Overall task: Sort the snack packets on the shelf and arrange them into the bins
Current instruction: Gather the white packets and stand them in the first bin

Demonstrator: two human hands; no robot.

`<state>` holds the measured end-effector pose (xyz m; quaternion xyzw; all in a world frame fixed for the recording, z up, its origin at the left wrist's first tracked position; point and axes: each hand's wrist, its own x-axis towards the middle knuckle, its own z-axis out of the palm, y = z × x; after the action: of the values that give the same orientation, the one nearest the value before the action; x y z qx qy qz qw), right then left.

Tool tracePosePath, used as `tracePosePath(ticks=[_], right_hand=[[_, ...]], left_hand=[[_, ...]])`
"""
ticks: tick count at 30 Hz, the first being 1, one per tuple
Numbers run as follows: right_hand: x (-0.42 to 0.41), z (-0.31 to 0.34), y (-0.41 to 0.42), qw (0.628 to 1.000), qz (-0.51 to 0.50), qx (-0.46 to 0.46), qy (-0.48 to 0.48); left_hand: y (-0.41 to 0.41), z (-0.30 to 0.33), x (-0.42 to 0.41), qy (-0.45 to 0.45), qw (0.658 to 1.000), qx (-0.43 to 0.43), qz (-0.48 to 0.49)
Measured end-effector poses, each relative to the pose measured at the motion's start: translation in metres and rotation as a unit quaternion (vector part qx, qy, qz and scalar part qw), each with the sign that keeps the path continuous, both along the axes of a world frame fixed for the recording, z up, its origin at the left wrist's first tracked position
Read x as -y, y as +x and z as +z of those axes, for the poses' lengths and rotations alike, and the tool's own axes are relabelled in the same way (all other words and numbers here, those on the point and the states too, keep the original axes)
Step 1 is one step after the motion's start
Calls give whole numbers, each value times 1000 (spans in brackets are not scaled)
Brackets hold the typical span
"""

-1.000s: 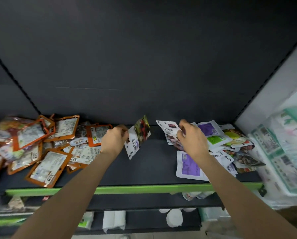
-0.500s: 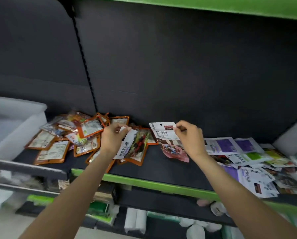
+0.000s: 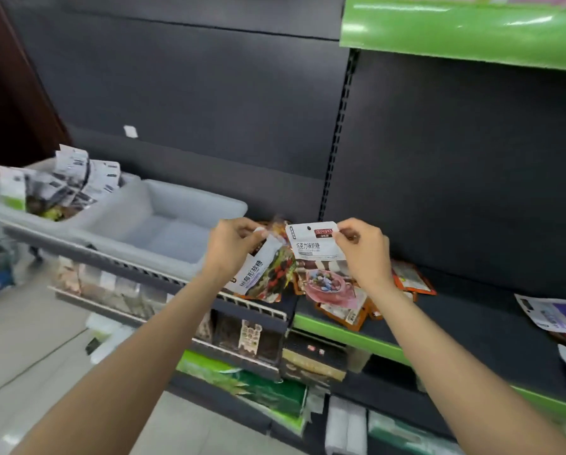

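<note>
Bins come first at the left end of the shelving: a grey plastic bin holding white and dark packets stacked loosely on edge, and just beside it, toward the centre, a second grey bin with its bare floor showing. Both sit on a wire-fronted shelf. Next, the left hand is raised in front of the second bin's right corner, its fingers and thumb pinched on the top of a packet that hangs tilted, white on one side with dark characters running along it and printed with red and dark fruit on the other. Close to it, the right hand pinches the top right corner of a second packet, held upright and flat to the camera: white upper half with a round hang hole, a small red label and a line of dark characters, and a pink bowl of coloured sweets printed below. Behind and under both, orange-bordered packets lie scattered at the left end of the green-edged dark shelf, and white-and-purple packets lie at its right edge.
</note>
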<state>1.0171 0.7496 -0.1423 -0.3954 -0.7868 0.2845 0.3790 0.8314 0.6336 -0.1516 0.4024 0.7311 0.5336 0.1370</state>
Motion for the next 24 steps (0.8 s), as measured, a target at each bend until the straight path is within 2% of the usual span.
tracePosePath(ticks=[5, 12, 18, 24], right_hand=[[34, 7, -83, 999, 26, -19, 1], [42, 16, -199, 996, 75, -38, 14], [37, 12, -304, 992, 111, -53, 7], [33, 14, -392, 991, 127, -38, 4]], left_hand=[[-71, 8, 48, -18, 1000, 1, 4], [-169, 17, 80, 3, 997, -16, 82], [-259, 35, 85, -33, 990, -117, 70], [-339, 43, 86, -46, 986, -135, 88]])
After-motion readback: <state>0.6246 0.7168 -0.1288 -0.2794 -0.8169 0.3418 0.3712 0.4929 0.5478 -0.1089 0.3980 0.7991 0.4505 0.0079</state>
